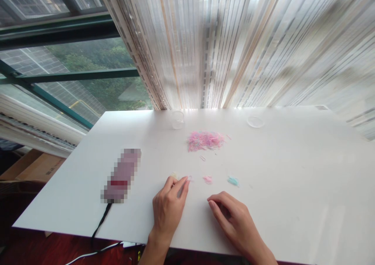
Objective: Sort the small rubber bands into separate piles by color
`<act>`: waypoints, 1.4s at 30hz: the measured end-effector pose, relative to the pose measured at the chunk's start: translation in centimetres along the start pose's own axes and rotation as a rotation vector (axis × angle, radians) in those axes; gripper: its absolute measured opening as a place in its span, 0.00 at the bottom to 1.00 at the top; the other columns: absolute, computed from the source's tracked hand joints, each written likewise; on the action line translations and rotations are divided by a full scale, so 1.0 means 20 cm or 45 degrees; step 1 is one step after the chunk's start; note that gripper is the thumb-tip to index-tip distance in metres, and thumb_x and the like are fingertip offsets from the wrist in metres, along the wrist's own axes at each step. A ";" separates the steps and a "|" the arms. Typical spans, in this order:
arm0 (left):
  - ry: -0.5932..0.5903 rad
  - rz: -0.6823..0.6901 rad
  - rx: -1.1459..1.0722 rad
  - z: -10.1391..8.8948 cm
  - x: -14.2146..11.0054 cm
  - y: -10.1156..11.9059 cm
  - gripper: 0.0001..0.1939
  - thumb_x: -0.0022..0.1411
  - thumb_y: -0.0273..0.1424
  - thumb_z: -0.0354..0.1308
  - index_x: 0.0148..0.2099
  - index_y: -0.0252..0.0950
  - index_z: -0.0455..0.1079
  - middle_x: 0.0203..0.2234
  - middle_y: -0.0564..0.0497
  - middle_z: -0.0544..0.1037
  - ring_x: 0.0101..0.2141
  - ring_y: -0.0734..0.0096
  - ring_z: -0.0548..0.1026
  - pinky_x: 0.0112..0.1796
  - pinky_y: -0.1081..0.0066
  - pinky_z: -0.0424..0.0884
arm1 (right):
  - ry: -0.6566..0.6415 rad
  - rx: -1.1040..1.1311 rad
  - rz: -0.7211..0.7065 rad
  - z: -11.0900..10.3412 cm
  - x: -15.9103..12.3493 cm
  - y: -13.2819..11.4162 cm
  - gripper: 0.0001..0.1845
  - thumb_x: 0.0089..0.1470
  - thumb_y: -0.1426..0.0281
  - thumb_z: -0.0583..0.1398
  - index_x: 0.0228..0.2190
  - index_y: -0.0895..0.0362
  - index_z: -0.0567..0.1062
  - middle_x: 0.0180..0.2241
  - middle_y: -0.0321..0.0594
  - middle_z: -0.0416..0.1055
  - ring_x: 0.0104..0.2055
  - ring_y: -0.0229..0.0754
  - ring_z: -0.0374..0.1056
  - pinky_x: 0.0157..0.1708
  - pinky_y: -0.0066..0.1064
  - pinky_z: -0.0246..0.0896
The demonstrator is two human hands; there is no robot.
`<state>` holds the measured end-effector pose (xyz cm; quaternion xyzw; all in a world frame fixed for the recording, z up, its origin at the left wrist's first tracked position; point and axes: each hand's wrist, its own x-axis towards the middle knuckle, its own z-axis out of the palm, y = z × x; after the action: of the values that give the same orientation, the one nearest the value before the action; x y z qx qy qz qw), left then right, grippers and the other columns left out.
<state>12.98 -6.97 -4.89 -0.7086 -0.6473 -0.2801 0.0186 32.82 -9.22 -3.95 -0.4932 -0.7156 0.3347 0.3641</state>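
Note:
My left hand (169,208) rests on the white table (293,187), fingers together and stretched forward, its fingertips touching a tiny pale band (189,178) beside a small yellowish cluster (175,175). My right hand (231,216) lies on the table with fingers curled under; nothing shows in it. Ahead of the hands sit a small pink cluster (208,179) and a small blue cluster (233,181). Farther back lies a large pile of pink and mixed tiny bands (205,140).
A clear small cup (177,119) and a clear round lid (255,121) stand at the table's far edge by a striped curtain (234,42). A blurred-out device (121,176) with a black cable lies at the left. A window is at far left.

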 end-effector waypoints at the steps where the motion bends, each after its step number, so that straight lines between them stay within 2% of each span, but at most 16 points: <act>1: 0.003 -0.001 -0.007 0.00 0.00 0.00 0.12 0.69 0.36 0.54 0.45 0.42 0.79 0.27 0.53 0.75 0.23 0.76 0.72 0.25 0.75 0.61 | 0.001 -0.001 0.001 0.00 0.00 0.00 0.10 0.66 0.68 0.53 0.36 0.53 0.74 0.31 0.39 0.74 0.31 0.39 0.70 0.32 0.28 0.66; 8: 0.038 0.012 -0.030 0.00 0.00 0.00 0.12 0.69 0.36 0.55 0.41 0.41 0.80 0.27 0.53 0.75 0.22 0.76 0.71 0.25 0.76 0.61 | 0.005 -0.002 0.010 -0.01 0.00 -0.01 0.11 0.66 0.67 0.53 0.36 0.54 0.75 0.31 0.39 0.74 0.31 0.40 0.70 0.32 0.29 0.66; 27: 0.079 -0.039 -0.151 -0.02 0.01 0.00 0.13 0.68 0.34 0.54 0.41 0.38 0.79 0.26 0.51 0.75 0.24 0.75 0.73 0.27 0.77 0.65 | 0.010 0.015 0.033 0.00 0.00 -0.01 0.11 0.66 0.67 0.53 0.35 0.54 0.75 0.31 0.38 0.74 0.30 0.39 0.69 0.31 0.28 0.65; 32: 0.026 -0.033 -0.155 -0.02 0.00 0.00 0.10 0.65 0.34 0.56 0.43 0.39 0.78 0.28 0.52 0.75 0.23 0.75 0.73 0.25 0.76 0.63 | -0.002 0.033 0.063 -0.05 0.02 -0.04 0.11 0.66 0.67 0.54 0.34 0.54 0.75 0.30 0.38 0.74 0.29 0.38 0.68 0.30 0.28 0.64; 35: -0.003 -0.024 -0.139 -0.02 0.01 0.00 0.09 0.64 0.34 0.58 0.43 0.41 0.79 0.27 0.53 0.75 0.23 0.75 0.73 0.25 0.76 0.62 | 0.009 -0.042 0.012 -0.13 0.08 -0.08 0.11 0.65 0.67 0.54 0.34 0.54 0.75 0.29 0.37 0.74 0.28 0.38 0.67 0.29 0.28 0.64; 39: -0.009 -0.063 -0.156 -0.02 0.02 0.01 0.10 0.66 0.37 0.57 0.40 0.41 0.80 0.26 0.54 0.76 0.24 0.74 0.74 0.25 0.76 0.62 | 0.013 -0.196 -0.034 -0.22 0.24 -0.10 0.07 0.63 0.68 0.57 0.36 0.53 0.76 0.30 0.36 0.74 0.31 0.38 0.69 0.30 0.28 0.64; 42: 0.008 -0.076 -0.181 -0.01 0.03 0.01 0.12 0.67 0.37 0.56 0.39 0.40 0.79 0.26 0.53 0.76 0.25 0.74 0.75 0.26 0.76 0.63 | -0.073 -0.343 0.038 -0.24 0.39 -0.07 0.06 0.62 0.69 0.58 0.37 0.53 0.76 0.34 0.37 0.75 0.34 0.39 0.71 0.34 0.29 0.63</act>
<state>13.08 -6.60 -4.35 -0.6875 -0.6467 -0.3281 -0.0380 34.26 -1.55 1.05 -0.5386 -0.7568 0.2549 0.2688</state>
